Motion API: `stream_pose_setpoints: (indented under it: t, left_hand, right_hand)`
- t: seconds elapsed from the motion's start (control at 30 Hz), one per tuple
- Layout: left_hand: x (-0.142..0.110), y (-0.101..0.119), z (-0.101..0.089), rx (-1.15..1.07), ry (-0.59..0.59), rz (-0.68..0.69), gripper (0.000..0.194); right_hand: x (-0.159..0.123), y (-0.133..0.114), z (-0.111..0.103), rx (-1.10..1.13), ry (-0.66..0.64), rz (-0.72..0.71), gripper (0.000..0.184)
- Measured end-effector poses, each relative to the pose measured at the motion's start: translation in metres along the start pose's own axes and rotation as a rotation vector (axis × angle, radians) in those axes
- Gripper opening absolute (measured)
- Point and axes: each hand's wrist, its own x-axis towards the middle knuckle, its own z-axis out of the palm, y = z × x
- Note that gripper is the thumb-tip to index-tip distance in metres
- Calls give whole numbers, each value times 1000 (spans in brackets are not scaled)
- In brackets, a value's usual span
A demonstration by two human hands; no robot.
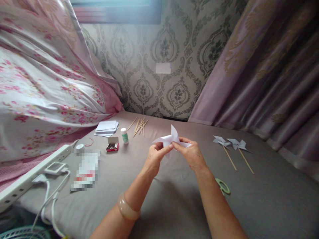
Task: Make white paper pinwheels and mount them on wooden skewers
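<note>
A white paper pinwheel (171, 136) is held up between both hands, its pointed blades spreading out around the fingers. My left hand (157, 154) pinches it from the left, thumb at the centre. From the other side my right hand (190, 153) grips it, its thumb meeting the left one at the middle. No stick shows on this pinwheel. On the right lie two finished-looking pinwheels, one (221, 141) beside the other (238, 144), each on a wooden stick (246, 161). Close to my right forearm are green-handled scissors (223, 186), partly hidden by the arm.
At the back left are a stack of white paper (106, 128), several wooden sticks (141, 126), a glue bottle (124, 136) and an open red box of small metal pieces (112, 145). A power strip (37, 172) with white cables runs along the left edge, near a blurred packet (86, 171).
</note>
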Motion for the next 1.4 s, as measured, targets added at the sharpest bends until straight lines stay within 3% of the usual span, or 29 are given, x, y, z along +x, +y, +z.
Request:
stream_pose_setpoints:
  t: [0.4,0.77,1.4]
  left_hand:
    - [-3,7,0,-32,89,80,33]
    - [-11,-8,-9,-67,94,189,31]
    - [-14,-14,-8,99,140,339,18]
  right_hand:
    - [-10,-11,3,-26,-61,-8,41]
    - [-22,-20,3,-85,-153,-30,36]
    - [-30,-23,4,-185,-179,-102,31]
